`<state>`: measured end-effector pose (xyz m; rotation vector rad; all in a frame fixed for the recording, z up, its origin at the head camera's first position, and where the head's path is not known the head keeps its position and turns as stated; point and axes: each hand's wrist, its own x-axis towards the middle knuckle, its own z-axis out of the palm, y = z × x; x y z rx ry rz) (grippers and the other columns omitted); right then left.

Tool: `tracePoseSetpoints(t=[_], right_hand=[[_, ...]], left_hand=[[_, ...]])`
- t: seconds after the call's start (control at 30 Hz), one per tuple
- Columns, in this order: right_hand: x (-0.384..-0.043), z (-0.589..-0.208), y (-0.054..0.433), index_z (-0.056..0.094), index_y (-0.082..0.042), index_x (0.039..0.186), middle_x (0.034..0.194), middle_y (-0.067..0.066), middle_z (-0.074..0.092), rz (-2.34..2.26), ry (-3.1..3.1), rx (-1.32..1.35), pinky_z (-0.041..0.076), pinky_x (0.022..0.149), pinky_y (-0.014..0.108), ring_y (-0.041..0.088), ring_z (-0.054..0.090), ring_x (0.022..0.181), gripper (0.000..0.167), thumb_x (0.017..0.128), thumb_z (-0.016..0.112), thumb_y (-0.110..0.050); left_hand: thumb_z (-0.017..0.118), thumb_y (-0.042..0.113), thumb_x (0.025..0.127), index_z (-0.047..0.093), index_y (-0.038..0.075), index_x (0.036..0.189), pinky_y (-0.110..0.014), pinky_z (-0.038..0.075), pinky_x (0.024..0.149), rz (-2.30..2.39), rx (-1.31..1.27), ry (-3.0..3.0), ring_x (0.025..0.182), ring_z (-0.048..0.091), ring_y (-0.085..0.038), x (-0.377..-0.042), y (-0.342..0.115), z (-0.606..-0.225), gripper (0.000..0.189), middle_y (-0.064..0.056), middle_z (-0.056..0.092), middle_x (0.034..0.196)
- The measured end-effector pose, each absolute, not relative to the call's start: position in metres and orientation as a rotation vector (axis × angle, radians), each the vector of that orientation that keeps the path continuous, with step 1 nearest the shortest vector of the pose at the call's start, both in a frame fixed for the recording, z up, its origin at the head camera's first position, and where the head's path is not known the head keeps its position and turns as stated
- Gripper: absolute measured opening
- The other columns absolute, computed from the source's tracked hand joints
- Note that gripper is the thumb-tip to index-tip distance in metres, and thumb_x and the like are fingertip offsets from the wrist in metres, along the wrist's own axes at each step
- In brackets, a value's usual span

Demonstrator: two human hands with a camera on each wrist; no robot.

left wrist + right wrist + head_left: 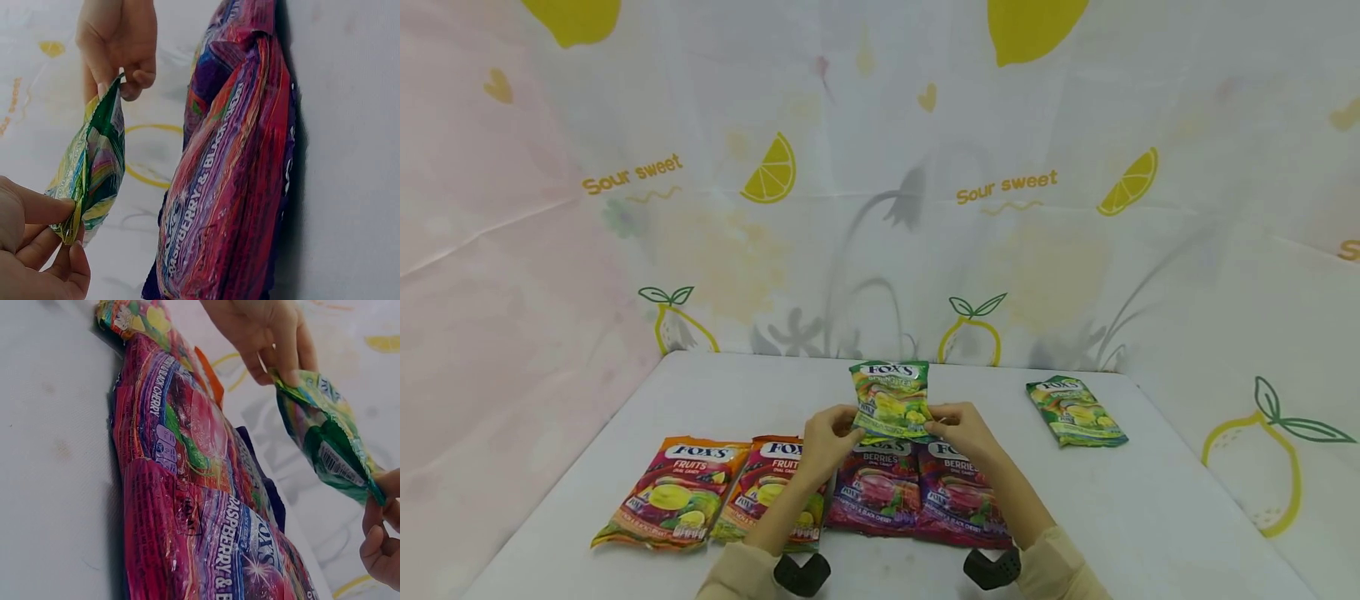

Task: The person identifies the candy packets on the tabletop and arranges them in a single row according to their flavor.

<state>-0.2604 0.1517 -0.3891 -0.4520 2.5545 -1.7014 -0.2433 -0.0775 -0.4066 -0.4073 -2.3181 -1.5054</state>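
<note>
Both hands hold a green Fox's candy bag (891, 400) by its lower corners, its printed front facing the head camera. My left hand (829, 437) pinches one corner between thumb and fingers, and my right hand (961, 427) pinches the other. In the right wrist view the back of the green bag (331, 456) shows a barcode. Just below and nearer lie two purple Fox's Berries bags, the left berries bag (876, 492) and the right berries bag (958, 500), side by side. The top edges of both are partly hidden by the held bag and the hands.
On the left lie two orange-red Fox's Fruits bags, an outer fruits bag (673, 496) and an inner fruits bag (767, 483) partly behind my left forearm. Another green Fox's bag (1077, 411) lies at the back right of the white table (1180, 525). A lemon-printed cloth (880, 250) hangs behind.
</note>
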Motion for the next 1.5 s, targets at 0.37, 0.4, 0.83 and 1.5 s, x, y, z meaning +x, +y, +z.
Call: tracePoseSetpoints(t=[0.37, 0.4, 0.83, 1.5], right_hand=[[-0.244, -0.39, 0.171, 0.051, 0.015, 0.124, 0.127, 0.033, 0.051, -1.706, 2.533, -0.494, 0.047, 0.09, 0.047, 0.043, 0.052, 0.113, 0.037, 0.092, 0.053, -0.002], [-0.243, -0.39, 0.172, 0.051, 0.015, 0.124, 0.126, 0.033, 0.051, -1.703, 2.537, -0.494, 0.046, 0.09, 0.048, 0.043, 0.052, 0.113, 0.037, 0.092, 0.053, -0.002], [-0.231, -0.386, 0.189, 0.051, 0.012, 0.125, 0.125, 0.03, 0.054, -1.718, 2.524, -0.408, 0.049, 0.083, 0.048, 0.037, 0.055, 0.104, 0.039, 0.092, 0.055, -0.006], [-0.212, -0.383, 0.216, 0.051, 0.016, 0.123, 0.1, 0.019, 0.061, -1.722, 2.577, -0.499, 0.043, 0.07, 0.028, 0.013, 0.046, 0.079, 0.038, 0.091, 0.055, -0.003]], left_hand=[[0.067, -0.005, 0.078, 0.067, -0.006, 0.099, -0.025, 0.05, 0.066, -1.56, -0.496, -2.296, 0.074, 0.063, -0.023, -0.237, -0.063, -0.408, 0.02, -0.015, 0.068, 0.086], [0.067, -0.005, 0.078, 0.067, -0.005, 0.098, -0.025, 0.05, 0.066, -1.562, -0.501, -2.294, 0.074, 0.063, -0.023, -0.237, -0.062, -0.408, 0.02, -0.014, 0.068, 0.086], [0.068, -0.003, 0.078, 0.068, -0.004, 0.098, -0.023, 0.049, 0.063, -1.552, -0.548, -2.292, 0.073, 0.062, -0.019, -0.231, -0.047, -0.404, 0.02, -0.014, 0.069, 0.086], [0.068, -0.001, 0.08, 0.068, -0.003, 0.099, -0.037, 0.054, 0.074, -1.589, -0.686, -2.257, 0.08, 0.064, -0.025, -0.222, -0.025, -0.4, 0.019, -0.013, 0.07, 0.089]])
